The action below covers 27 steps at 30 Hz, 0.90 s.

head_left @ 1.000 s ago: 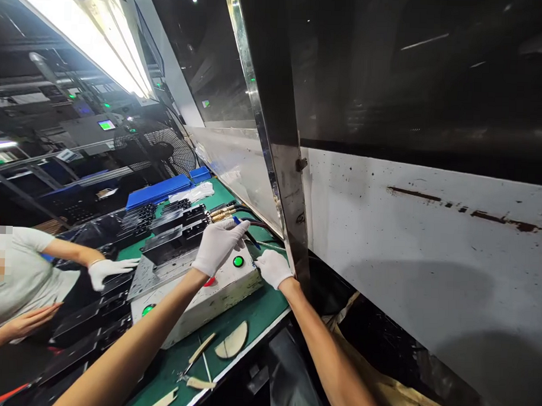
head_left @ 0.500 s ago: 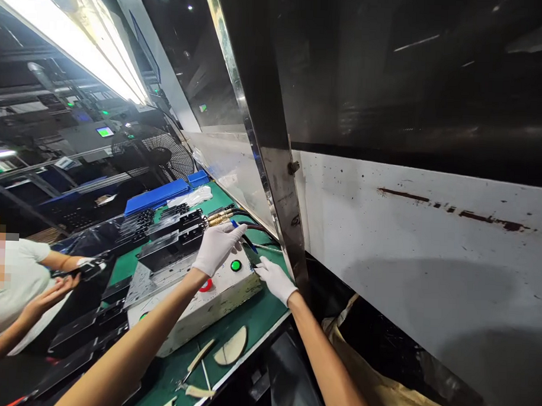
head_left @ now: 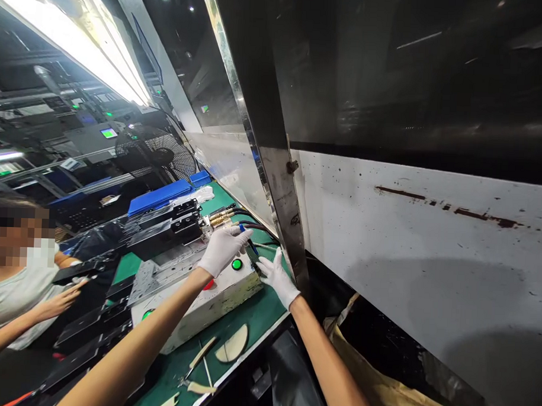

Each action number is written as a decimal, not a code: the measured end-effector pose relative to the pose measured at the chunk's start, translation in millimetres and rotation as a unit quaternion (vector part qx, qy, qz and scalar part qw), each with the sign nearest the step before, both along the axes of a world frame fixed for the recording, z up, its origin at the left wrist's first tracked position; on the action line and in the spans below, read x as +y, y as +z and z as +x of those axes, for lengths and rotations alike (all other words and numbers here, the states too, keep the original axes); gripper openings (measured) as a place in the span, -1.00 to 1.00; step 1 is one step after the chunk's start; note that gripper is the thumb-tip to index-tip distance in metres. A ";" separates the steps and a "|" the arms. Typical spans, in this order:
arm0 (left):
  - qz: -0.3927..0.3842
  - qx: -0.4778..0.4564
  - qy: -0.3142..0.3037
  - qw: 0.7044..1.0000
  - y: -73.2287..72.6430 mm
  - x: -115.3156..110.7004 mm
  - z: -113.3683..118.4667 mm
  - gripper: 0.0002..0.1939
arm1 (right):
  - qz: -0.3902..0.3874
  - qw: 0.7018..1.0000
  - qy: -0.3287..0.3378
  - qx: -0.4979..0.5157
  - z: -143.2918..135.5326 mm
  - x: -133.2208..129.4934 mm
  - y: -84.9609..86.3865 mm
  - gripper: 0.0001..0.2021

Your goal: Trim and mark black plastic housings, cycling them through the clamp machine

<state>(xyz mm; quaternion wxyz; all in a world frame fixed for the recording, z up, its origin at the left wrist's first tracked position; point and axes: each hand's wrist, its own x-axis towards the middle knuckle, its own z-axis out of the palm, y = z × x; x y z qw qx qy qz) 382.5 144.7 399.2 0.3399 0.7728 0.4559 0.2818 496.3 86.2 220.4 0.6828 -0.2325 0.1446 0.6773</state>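
My left hand, in a white glove, is closed around a dark tool with a blue part that slants down over the right end of a white control box. Close by on the right, my gloved right hand has its fingers spread beside the tool's lower end. A lit green button sits on the box between the hands, and a red button shows partly behind my left wrist. Metal fixture plates lie on top of the box, with brass fittings behind.
Black housings stand behind the box, near blue trays. Pliers and a pale half-round piece lie on the green bench. At the left, a person handles a black part. A metal post rises on the right.
The black housing has shifted back off the fixture, baring its metal plates. My right hand's fingers have spread upward. The other person has leaned further into view.
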 end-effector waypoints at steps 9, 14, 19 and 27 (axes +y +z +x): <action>0.054 0.109 -0.015 0.992 -26.9 -4.9 0.5 -0.57 | 0.128 0.949 0.039 -0.285 -11.1 -5.6 -19.4 -0.72; 0.082 0.131 -0.022 0.988 -33.9 -6.9 0.6 -0.61 | 0.214 0.860 0.069 -0.458 -8.7 -0.4 -36.9 -0.64; 0.098 0.142 -0.024 0.985 -34.5 -12.2 0.9 -0.61 | 0.246 0.804 0.077 -0.536 -9.2 2.4 -48.7 -0.54; 0.088 0.134 -0.031 0.987 -44.0 -18.8 -12.8 -0.58 | 0.225 0.815 0.089 -0.527 -10.3 -1.7 -45.7 -0.74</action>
